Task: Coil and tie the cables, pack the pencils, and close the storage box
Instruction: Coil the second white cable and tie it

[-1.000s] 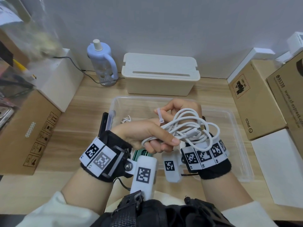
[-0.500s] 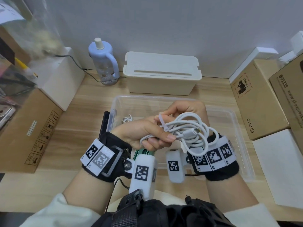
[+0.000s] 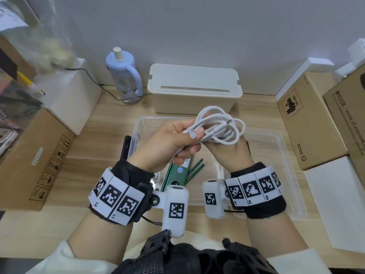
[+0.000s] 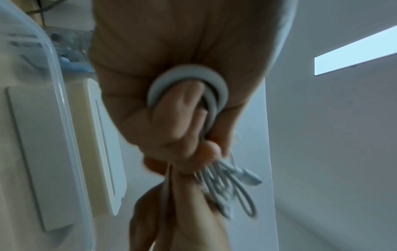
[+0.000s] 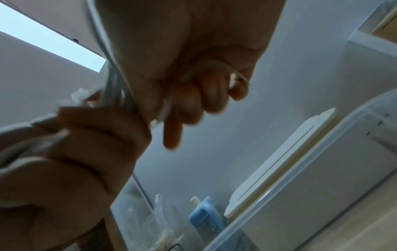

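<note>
A coiled white cable is held up above the clear plastic storage box. My left hand grips the coil at its left end, thumb pressed on a small white tie. My right hand holds the coil from below, fingers curled around the strands. In the left wrist view the cable loops around my curled fingers and its plug ends stick out. The right wrist view shows my curled fingers around the strands. Green pencils and a green pencil box lie inside the storage box.
A cream lidded box and a pale blue bottle stand at the back by the wall. Cardboard boxes flank the table at left and right. A dark flat object lies by the storage box's left side.
Both hands have lifted the coil up and away from my body. The coil now fans out to the right, and my left thumb sits over the tie.
</note>
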`<state>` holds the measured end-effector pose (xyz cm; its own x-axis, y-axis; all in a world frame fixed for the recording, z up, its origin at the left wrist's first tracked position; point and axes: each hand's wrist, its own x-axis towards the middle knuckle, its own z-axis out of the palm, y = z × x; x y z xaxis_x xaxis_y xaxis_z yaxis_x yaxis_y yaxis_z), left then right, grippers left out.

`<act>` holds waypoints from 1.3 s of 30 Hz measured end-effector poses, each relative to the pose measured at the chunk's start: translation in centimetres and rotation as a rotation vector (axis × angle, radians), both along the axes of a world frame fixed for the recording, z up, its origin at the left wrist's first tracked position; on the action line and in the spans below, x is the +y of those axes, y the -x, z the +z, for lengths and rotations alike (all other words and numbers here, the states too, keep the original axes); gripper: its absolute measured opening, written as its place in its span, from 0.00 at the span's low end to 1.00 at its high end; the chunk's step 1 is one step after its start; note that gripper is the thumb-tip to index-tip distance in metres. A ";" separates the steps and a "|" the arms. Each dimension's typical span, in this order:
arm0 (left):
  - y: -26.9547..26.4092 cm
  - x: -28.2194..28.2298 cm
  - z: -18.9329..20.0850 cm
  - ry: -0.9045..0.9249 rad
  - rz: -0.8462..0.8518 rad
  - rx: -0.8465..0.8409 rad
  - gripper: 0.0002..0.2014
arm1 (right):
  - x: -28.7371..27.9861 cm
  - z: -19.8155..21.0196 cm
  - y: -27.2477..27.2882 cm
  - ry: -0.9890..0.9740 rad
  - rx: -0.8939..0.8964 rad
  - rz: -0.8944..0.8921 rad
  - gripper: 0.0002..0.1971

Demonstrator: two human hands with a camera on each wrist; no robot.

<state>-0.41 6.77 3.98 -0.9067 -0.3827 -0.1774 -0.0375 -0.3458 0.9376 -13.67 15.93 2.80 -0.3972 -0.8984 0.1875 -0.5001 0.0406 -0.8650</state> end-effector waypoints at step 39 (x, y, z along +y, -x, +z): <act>1.2 1.0 -0.1 0.211 0.458 -0.145 0.15 | -1.6 0.8 -1.9 0.191 -0.109 -0.094 0.16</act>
<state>-1.61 7.73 3.92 -0.6099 -0.7752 -0.1649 -0.0608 -0.1617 0.9850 -11.78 14.37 3.64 -0.5050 -0.8087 0.3015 -0.4048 -0.0866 -0.9103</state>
